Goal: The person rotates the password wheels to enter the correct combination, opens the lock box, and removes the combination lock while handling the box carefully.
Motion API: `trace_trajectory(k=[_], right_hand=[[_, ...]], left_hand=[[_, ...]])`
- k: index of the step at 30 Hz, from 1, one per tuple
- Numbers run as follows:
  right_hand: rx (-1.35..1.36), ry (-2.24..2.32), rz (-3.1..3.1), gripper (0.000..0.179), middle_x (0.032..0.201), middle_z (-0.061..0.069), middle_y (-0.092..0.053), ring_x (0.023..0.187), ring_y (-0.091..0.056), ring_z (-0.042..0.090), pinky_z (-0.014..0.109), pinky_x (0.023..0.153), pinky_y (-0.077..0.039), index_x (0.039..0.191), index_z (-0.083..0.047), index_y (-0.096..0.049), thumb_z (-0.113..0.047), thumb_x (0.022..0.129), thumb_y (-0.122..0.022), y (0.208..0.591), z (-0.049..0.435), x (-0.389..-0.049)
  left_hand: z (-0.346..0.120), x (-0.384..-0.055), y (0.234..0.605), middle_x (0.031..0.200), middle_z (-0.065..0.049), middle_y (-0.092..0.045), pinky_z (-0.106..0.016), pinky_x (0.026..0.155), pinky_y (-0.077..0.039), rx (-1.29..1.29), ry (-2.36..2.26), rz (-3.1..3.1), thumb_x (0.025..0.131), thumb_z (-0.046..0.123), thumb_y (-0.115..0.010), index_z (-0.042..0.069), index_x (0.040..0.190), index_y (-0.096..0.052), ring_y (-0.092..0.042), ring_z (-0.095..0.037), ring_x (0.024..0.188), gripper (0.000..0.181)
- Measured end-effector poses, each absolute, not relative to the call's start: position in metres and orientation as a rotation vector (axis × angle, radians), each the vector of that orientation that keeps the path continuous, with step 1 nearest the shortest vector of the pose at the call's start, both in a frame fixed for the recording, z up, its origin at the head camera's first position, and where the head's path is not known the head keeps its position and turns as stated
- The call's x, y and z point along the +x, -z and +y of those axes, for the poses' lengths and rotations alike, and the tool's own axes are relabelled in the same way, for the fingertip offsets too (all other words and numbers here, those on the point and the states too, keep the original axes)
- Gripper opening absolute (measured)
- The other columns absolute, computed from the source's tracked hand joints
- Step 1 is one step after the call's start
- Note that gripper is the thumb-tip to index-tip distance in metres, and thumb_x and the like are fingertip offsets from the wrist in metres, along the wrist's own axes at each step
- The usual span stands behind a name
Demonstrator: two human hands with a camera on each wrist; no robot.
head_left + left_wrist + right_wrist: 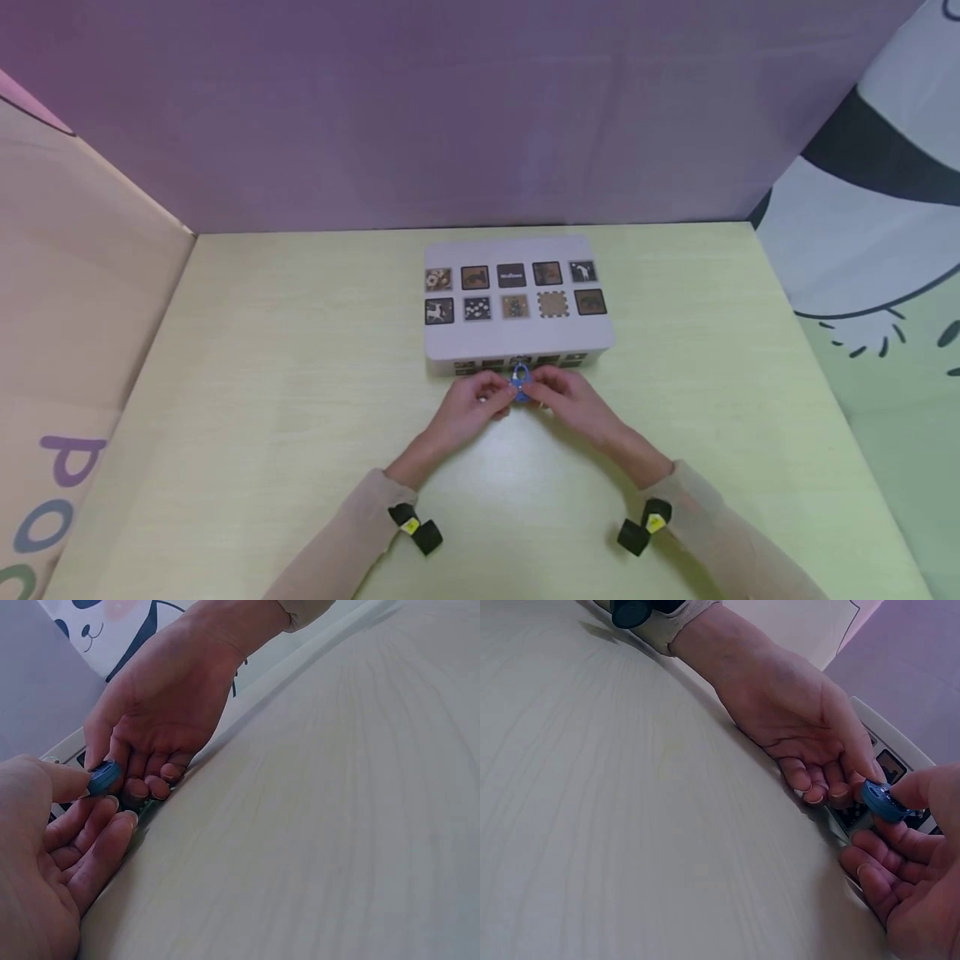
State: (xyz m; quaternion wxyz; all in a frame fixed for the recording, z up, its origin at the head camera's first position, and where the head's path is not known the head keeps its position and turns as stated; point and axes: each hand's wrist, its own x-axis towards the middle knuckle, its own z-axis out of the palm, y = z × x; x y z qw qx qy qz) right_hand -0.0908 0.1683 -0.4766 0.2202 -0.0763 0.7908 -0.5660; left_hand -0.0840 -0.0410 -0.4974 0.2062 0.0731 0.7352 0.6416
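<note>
A white box [517, 335] with small square pictures on its lid stands on the table, lid down. At the middle of its front side a small blue padlock [521, 385] has its shackle up at the metal latch [521, 361]. My left hand [468, 407] pinches the padlock body from the left between thumb and finger. From the right, my right hand [573, 402] pinches the same body. In the left wrist view the padlock [104, 780] shows edge-on between both thumbs; the shackle is hidden there. Low over the tabletop, the other fingers of both hands are curled.
The pale wooden table [300, 375] extends to both sides of the box and towards me. A purple backdrop [450, 125] rises behind it. Printed panels stand at the left [82, 292] and right [870, 250]. Small black devices [416, 529] sit on both sleeves.
</note>
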Motion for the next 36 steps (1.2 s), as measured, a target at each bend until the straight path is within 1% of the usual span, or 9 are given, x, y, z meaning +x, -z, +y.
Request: trace_trajectory(k=[5, 15, 24, 28, 36], right_hand=[[-0.212, 1.559, 2.201, 0.028, 0.104, 0.014, -0.071, 0.094, -0.063, 0.019, 0.028, 0.084, -0.054, 0.115, 0.006, -0.066, -0.018, 0.104, -0.058, 0.4763, 0.168, -0.0907], [-0.232, 1.574, 2.192, 0.028, 0.105, 0.016, -0.071, 0.096, -0.063, 0.022, 0.029, 0.086, -0.054, 0.116, 0.008, -0.066, -0.016, 0.104, -0.058, 0.4732, 0.1675, -0.0901], [-0.229, 1.576, 2.199, 0.028, 0.104, 0.015, -0.071, 0.094, -0.063, 0.02, 0.028, 0.085, -0.054, 0.114, 0.007, -0.066, -0.017, 0.105, -0.057, 0.4766, 0.1676, -0.0896], [-0.213, 1.576, 2.201, 0.029, 0.103, 0.013, -0.071, 0.095, -0.063, 0.019, 0.029, 0.087, -0.054, 0.113, 0.006, -0.067, -0.019, 0.106, -0.054, 0.4776, 0.1674, -0.0894], [-0.218, 1.583, 2.192, 0.03, 0.105, 0.015, -0.07, 0.096, -0.063, 0.019, 0.031, 0.089, -0.054, 0.115, 0.007, -0.065, -0.019, 0.106, -0.053, 0.4784, 0.1681, -0.0905]], left_hand=[[-0.0413, -0.0844, 0.4987, 0.093, -0.013, -0.072, -0.031, 0.077, -0.06, 0.206, -1.782, 2.055, 0.103, 0.023, -0.064, -0.001, 0.11, -0.068, -0.065, -0.016, 0.081, 0.026], [-0.0413, -0.0839, 0.4983, 0.094, -0.013, -0.072, -0.031, 0.076, -0.06, 0.206, -1.791, 2.053, 0.103, 0.023, -0.064, -0.002, 0.11, -0.068, -0.065, -0.015, 0.081, 0.026], [-0.0415, -0.0838, 0.4981, 0.094, -0.013, -0.072, -0.031, 0.076, -0.06, 0.214, -1.787, 2.057, 0.103, 0.023, -0.064, -0.002, 0.11, -0.068, -0.065, -0.015, 0.081, 0.026], [-0.0415, -0.0841, 0.4992, 0.095, -0.014, -0.072, -0.031, 0.077, -0.06, 0.213, -1.784, 2.054, 0.103, 0.023, -0.064, -0.002, 0.11, -0.068, -0.065, -0.015, 0.081, 0.026], [-0.0421, -0.0847, 0.4985, 0.093, -0.01, -0.071, -0.028, 0.076, -0.06, 0.209, -1.765, 2.052, 0.103, 0.024, -0.064, 0.001, 0.11, -0.068, -0.065, -0.014, 0.082, 0.024]])
